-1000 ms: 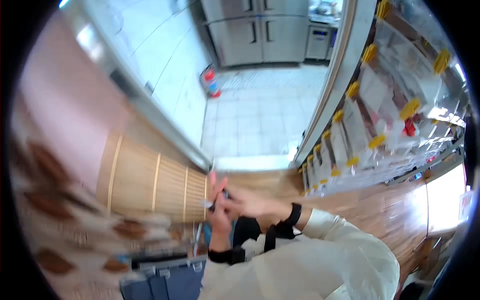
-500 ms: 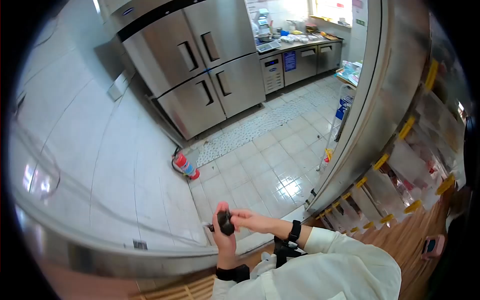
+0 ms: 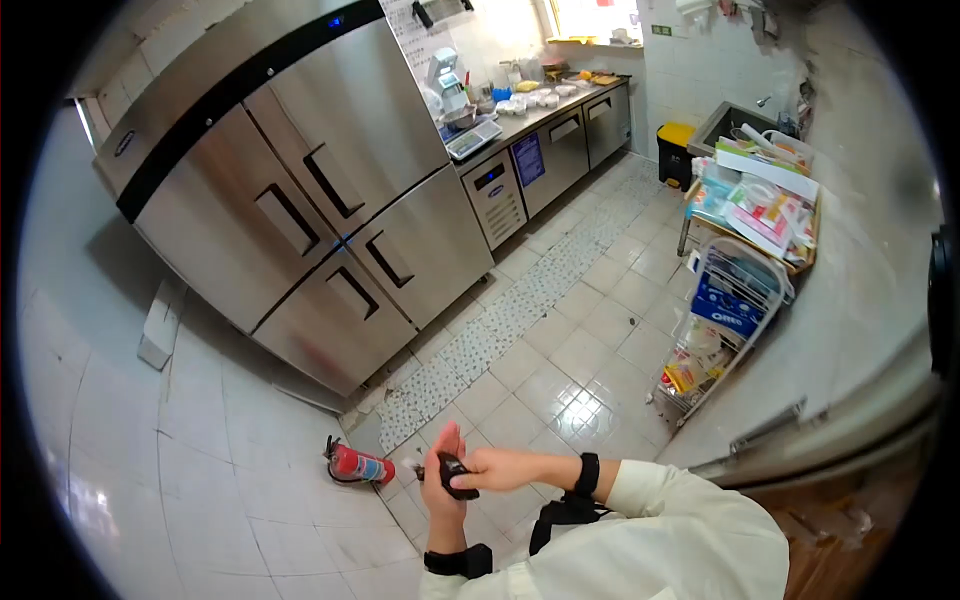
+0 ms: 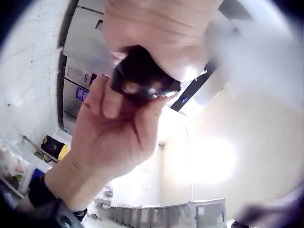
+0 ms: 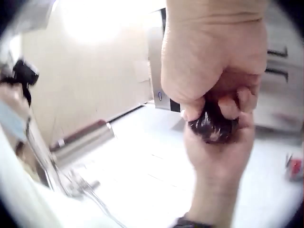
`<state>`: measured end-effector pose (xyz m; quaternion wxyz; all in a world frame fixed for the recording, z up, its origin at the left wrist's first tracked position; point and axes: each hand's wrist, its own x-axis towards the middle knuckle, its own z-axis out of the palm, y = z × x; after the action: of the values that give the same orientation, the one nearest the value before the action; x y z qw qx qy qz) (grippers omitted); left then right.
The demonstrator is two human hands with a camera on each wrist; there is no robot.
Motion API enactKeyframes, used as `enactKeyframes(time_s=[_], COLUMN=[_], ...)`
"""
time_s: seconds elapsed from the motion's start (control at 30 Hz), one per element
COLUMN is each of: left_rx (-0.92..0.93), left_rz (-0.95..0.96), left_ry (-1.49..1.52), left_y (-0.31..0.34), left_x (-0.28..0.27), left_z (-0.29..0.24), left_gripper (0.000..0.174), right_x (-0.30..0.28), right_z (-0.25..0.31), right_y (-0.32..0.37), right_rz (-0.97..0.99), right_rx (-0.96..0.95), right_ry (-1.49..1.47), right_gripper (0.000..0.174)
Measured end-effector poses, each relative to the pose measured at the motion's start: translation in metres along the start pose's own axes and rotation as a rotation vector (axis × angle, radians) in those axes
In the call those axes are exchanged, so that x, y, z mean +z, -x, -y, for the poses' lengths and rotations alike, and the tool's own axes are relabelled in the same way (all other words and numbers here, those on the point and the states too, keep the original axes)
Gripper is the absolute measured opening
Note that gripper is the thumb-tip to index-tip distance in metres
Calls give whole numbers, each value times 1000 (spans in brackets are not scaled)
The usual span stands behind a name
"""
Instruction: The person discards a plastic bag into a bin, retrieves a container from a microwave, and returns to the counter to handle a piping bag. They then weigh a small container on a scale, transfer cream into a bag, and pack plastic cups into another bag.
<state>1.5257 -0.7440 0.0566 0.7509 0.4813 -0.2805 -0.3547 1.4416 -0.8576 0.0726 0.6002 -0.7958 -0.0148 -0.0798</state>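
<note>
A small, glossy black object [image 3: 457,476] sits between the two hands in the head view; its kind is not clear. My left hand [image 3: 442,492] holds it against the palm, with fingertips pointing up. From the right, my right hand [image 3: 490,468] grips it, thumb over its near side. In the right wrist view, curled fingers of the right hand [image 5: 218,61] wrap the black object [image 5: 213,126] above the left palm. The left wrist view shows the black object [image 4: 142,78] tucked between both hands. A small dark-and-metallic piece [image 3: 418,470] juts out beyond the left hand.
A red fire extinguisher [image 3: 360,465] stands by the tiled wall at left. Steel refrigerator doors [image 3: 300,190] rise ahead, beside a counter [image 3: 560,105]. To the right are a wire rack [image 3: 715,320], a paper-covered table [image 3: 765,210] and a sink [image 3: 735,120].
The view has moved from beside the wooden slats and hanging bags through the doorway into the tiled room. Both hands stay together; the right thumb now lies over the black object.
</note>
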Motion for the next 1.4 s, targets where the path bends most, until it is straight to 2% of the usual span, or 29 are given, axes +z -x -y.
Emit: enactKeyframes(time_s=[0.07, 0.1, 0.13, 0.2, 0.23, 0.27, 0.33, 0.37, 0.4, 0.47, 0.5, 0.53, 0.6, 0.63, 0.67, 0.7, 0.73, 0.77, 0.8, 0.87, 0.93, 1.0, 1.03, 1.07, 1.13, 1.2, 1.27, 1.3, 1.4], left_rx=[82, 89, 31, 60, 31, 32, -254, -319, -330, -183, -216, -272, -465, -468, -539, -611, -503, -513, -517, -453, -515, -595, -676, -670, -642, -629, -539, -422, -236], left_rz=[-46, -107, -130, -47, -6, 4, 131, 49, 63, 35, 75, 154, 392, 411, 453, 491, 441, 423, 407, 484, 463, 489, 506, 507, 411, 387, 395, 371, 320], left_ry=[280, 233, 240, 21, -1, 0, 13, 266, 277, 271, 233, 225, 172, 187, 292, 391, 416, 378, 342, 263, 355, 456, 562, 556, 613, 458, 405, 384, 699], left_y=[-39, -57, -73, -108, -129, -152, -199, -225, -250, -300, -325, -356, -419, -447, -467, -485, -503, -520, -535, -567, -606, -650, -669, -689, -726, -773, -810, -831, -890], left_x=[15, 23, 34, 31, 27, 25, 22, 34, 45, 68, 79, 84, 99, 114, 131, 147, 162, 175, 189, 216, 236, 254, 262, 276, 301, 322, 339, 347, 360], left_z=[2, 1, -5, 12, 21, 28, 42, 54, 60, 62, 70, 83, 97, 106, 114, 123, 137, 142, 145, 160, 185, 205, 212, 219, 232, 229, 223, 217, 248], left_gripper=[47, 48, 49, 50, 49, 49, 48, 45, 45, 42, 40, 41, 43, 43, 43, 43, 43, 43, 43, 43, 42, 41, 41, 41, 41, 42, 46, 48, 52], right_x=[-29, -39, -52, -85, -102, -118, -149, -164, -183, -228, -251, -278, -319, -339, -359, -379, -398, -417, -438, -484, -523, -567, -593, -619, -669, -725, -759, -769, -815], right_z=[-8, -13, -18, -31, -37, -43, -57, -71, -87, -106, -111, -119, -133, -137, -142, -149, -155, -154, -158, -171, -191, -199, -214, -228, -251, -270, -284, -283, -281], right_y=[-20, -27, -33, -47, -54, -59, -70, -76, -85, -108, -115, -122, -122, -122, -121, -121, -121, -120, -119, -120, -123, -138, -149, -160, -181, -201, -222, -233, -267], right_rz=[1, -2, 8, -269, -275, -139, 118, 0, -15, -635, -830, -837, -425, -345, -354, -507, -648, -855, -867, -996, -926, -1165, -1196, -1198, -991, -1047, -1113, -1059, -983], right_rx=[-61, -87, -75, -207, -213, -103, 126, 59, 71, -255, -345, -347, 156, 197, 215, 85, -59, -106, -108, 49, 95, 16, -116, -125, -126, -136, -126, -210, -193], right_ry=[-506, -759, -766, -120, -114, -95, -63, -412, -405, -30, 386, 412, 779, 465, 463, 47, -374, -448, -454, 558, 693, 904, 784, 782, 727, 586, 520, 483, 525], right_gripper=[25, 25, 25, 24, 24, 25, 30, 27, 27, 30, 33, 33, 37, 37, 37, 36, 36, 42, 42, 51, 53, 51, 50, 50, 47, 44, 45, 45, 44])
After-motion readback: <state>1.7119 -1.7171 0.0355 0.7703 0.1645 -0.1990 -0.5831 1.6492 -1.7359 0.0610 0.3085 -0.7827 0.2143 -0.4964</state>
